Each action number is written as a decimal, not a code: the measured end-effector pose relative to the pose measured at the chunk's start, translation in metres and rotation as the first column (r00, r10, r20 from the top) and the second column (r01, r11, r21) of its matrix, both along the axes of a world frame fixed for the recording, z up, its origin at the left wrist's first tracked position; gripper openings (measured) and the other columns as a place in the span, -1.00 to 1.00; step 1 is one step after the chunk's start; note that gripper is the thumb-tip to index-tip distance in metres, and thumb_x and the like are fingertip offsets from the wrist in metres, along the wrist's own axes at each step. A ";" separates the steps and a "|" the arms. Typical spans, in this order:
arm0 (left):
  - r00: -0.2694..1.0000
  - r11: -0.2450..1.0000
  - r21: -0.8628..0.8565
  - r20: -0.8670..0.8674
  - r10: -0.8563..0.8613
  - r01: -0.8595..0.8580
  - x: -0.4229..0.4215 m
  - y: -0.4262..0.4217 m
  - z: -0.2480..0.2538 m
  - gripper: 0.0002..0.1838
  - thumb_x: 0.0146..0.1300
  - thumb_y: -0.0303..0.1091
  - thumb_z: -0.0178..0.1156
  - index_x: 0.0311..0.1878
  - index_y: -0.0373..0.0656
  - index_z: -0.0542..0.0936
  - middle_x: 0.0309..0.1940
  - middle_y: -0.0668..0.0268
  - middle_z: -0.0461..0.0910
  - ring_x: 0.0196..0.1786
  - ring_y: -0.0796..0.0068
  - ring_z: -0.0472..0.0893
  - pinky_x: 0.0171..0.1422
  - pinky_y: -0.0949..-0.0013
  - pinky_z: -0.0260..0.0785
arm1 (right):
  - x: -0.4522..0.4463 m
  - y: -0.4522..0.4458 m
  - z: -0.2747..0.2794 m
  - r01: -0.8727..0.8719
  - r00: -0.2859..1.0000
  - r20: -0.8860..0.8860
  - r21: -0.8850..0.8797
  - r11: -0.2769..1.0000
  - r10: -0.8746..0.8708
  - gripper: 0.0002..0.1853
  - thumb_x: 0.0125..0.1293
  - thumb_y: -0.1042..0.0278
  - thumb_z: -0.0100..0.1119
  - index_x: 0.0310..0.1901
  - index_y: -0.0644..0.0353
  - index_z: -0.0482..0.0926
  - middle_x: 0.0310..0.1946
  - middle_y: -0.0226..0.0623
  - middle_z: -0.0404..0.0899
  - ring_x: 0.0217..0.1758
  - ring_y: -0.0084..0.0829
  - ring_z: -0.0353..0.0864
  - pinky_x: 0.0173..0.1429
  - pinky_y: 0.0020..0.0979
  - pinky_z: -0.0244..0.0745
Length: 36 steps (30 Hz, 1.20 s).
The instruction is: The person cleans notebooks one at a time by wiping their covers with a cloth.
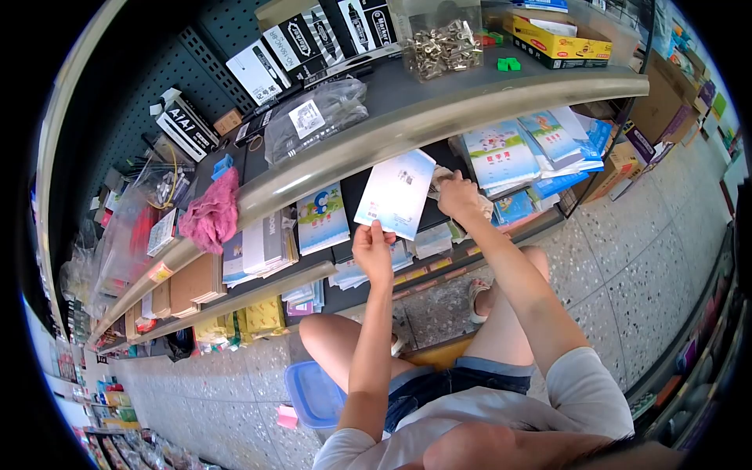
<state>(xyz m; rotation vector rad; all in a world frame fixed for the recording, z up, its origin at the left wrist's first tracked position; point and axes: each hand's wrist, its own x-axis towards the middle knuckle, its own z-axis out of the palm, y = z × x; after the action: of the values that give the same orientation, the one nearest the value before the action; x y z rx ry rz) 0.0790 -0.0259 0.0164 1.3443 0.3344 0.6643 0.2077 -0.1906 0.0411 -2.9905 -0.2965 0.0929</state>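
Note:
My left hand (374, 251) pinches the lower edge of a thin light-blue and white booklet (396, 193), held up in front of the shelf. To its right, my right hand (460, 197) is closed on a crumpled beige cloth (483, 207), close to the booklet's right edge. Just right of that hand, a stack of booklets with a green and white cover (501, 157) lies on the lower shelf. On the left of the held booklet is another stack with a penguin picture (323, 218).
A pink cloth (211, 211) hangs over the upper shelf edge (313, 178). Marker boxes (301, 48), a tub of metal clips (443, 48) and a yellow box (560, 43) stand above. A blue plastic container (315, 394) sits on the floor beside my leg. Cardboard boxes (662, 102) stand right.

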 end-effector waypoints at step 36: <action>0.953 0.376 0.908 -0.260 0.154 0.186 -0.043 0.021 -0.051 -0.52 0.11 -0.34 0.17 0.12 -0.31 0.50 0.13 0.04 0.48 0.26 0.05 0.39 0.34 0.03 0.13 | -0.028 0.095 0.019 -0.765 0.640 -0.171 -0.048 0.642 0.749 -0.50 0.12 0.31 0.15 0.14 -0.33 0.56 0.17 -0.16 0.43 0.15 -0.13 0.54 0.22 -0.09 0.39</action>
<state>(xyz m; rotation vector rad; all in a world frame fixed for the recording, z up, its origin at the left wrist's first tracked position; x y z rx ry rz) 0.0361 -0.0052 -0.0350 2.6030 0.1633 0.6329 0.1797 -0.0952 0.0599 -2.6981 -1.5682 0.4065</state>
